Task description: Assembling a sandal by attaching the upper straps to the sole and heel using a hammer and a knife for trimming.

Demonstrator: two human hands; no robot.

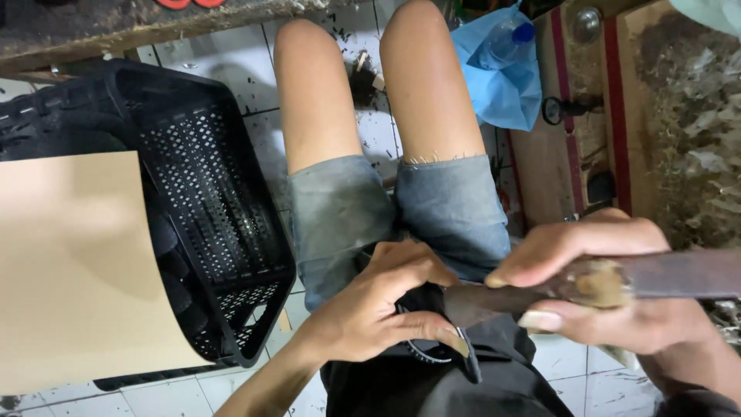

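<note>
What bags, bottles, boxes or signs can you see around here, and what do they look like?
Blue plastic bag: on the floor beyond the right knee, crumpled, light blue.
Plastic bottle: lying on that bag, clear with a blue cap.
Black crate: on the floor to the left, plastic, walls full of small holes.
Cardboard sheet: over the crate's near left side, plain tan, bent.
Red sign: top edge, only rounded red shapes showing.
No screens.

Even, fairly bright light from above; soft shadows fall under the black crate (208, 224) onto the tiled floor (370, 131); no harsh glare. The cardboard sheet (73, 270) looks slightly washed out; frame edges bend and soften.
</note>
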